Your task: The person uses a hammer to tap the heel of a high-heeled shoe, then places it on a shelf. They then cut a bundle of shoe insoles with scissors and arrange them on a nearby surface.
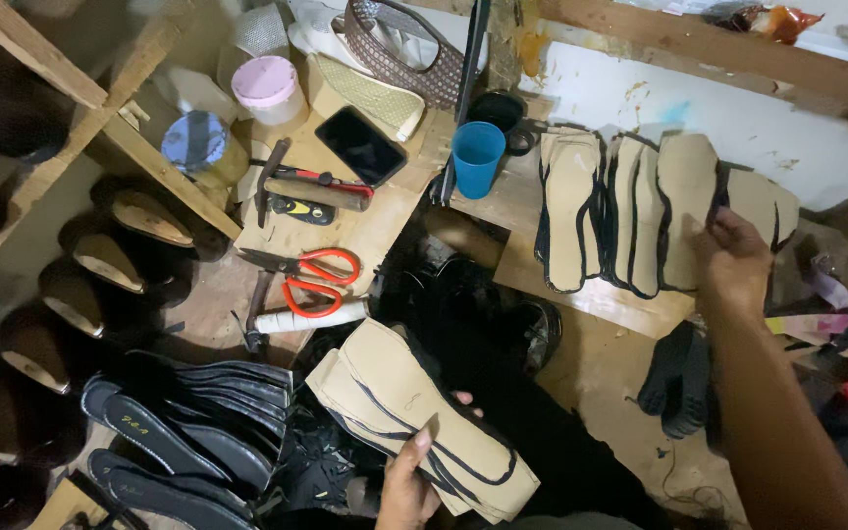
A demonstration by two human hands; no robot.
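My left hand grips a fanned stack of tan insoles with black edging, held low in the middle of the view. My right hand reaches out to the right and rests its fingers on a tan insole, one of several tan insoles laid side by side on a wooden board. Whether the fingers pinch that insole or only touch it is unclear.
Orange-handled scissors, a hammer, a dark phone and a blue cup lie on the bench. Black insoles are stacked lower left. Wooden shoe lasts line the left rack. A woven bag sits behind.
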